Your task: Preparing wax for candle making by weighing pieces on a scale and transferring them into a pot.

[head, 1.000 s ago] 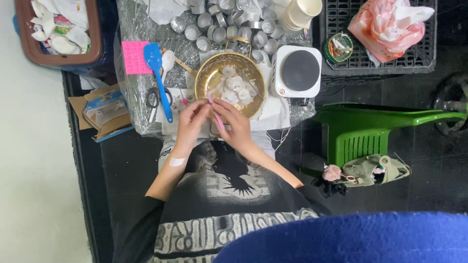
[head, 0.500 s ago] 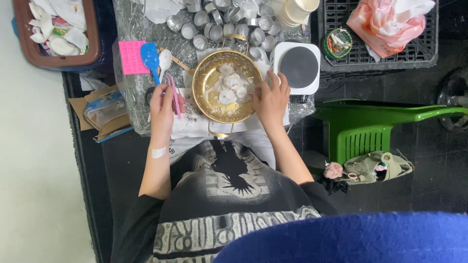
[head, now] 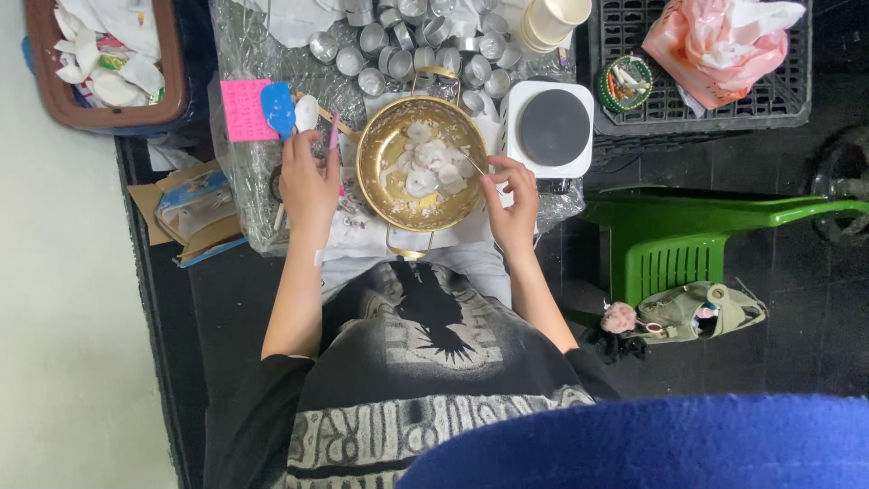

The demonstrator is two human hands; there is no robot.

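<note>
The right hand [head: 512, 201] pinches a thin wick [head: 472, 163] between thumb and fingertips, its far end reaching over the rim of the gold pan [head: 418, 163]. To do this step well, it seems best to keep the pinch light and close to the end, so the strand stays straight and lifts without dragging the white wax discs [head: 431, 166] lying in the pan. The left hand [head: 308, 186] is closed around a slim pink stick [head: 332, 134], held upright at the pan's left edge; a steady grip there should keep it out of the other hand's path. The hands are apart, one on each side of the pan, which sits between them on the desk [head: 244, 181], its handle pointing toward the body. Just beyond the left hand lie a blue spatula [head: 277, 107] and a pink note pad [head: 241, 110]. Beyond the right hand stands a white hot plate [head: 549, 127], and farther off are small metal cups [head: 407, 50].
</note>
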